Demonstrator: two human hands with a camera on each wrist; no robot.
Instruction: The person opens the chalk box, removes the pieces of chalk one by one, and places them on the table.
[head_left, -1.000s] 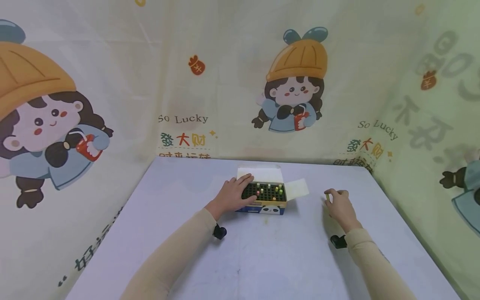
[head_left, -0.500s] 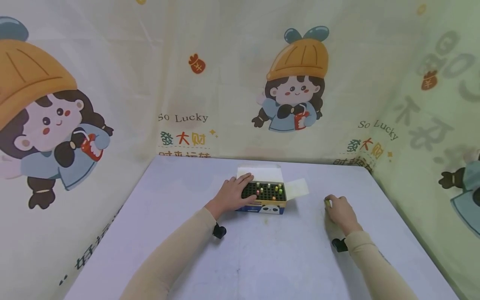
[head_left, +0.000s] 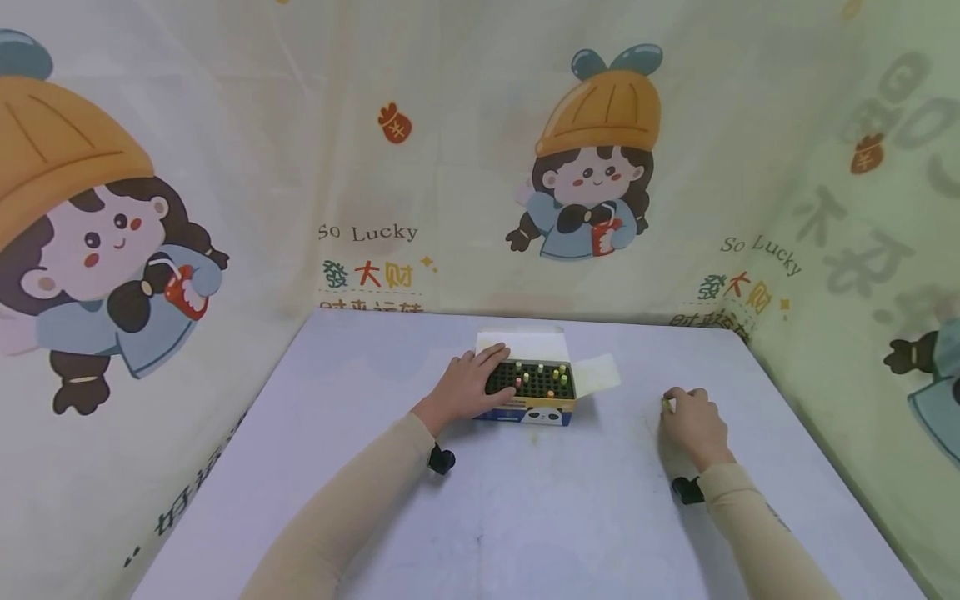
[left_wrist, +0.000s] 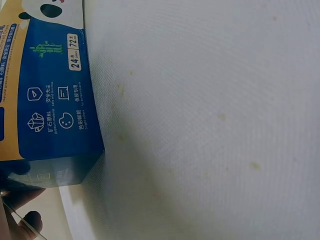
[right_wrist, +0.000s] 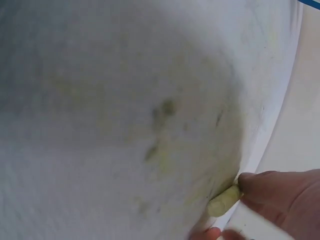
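Observation:
In the head view, a blue and yellow chalk box (head_left: pixel 517 414) with a panda on its front stands upright, its lid raised. Several coloured chalk sticks poke up from its black holed insert (head_left: pixel 536 385). My left hand (head_left: pixel 467 387) holds the left end of the box, thumb along the front edge and fingers toward the back. Out to the right, my right hand (head_left: pixel 697 423) pinches a yellowish-green chalk stick (right_wrist: pixel 225 201) between thumb and fingers, low over the tabletop. Fingers hide part of the stick.
The white tabletop (head_left: pixel 480 517) carries yellow-green smudges (right_wrist: pixel 162 115) under the right hand. A white side flap (head_left: pixel 596 375) sticks out from the box's right end. Printed cloth (head_left: pixel 450 167) hangs behind the table and along its sides.
My right hand has gone slightly down and to the right with the chalk stick, bringing it lower toward the table. My left hand stays on the box.

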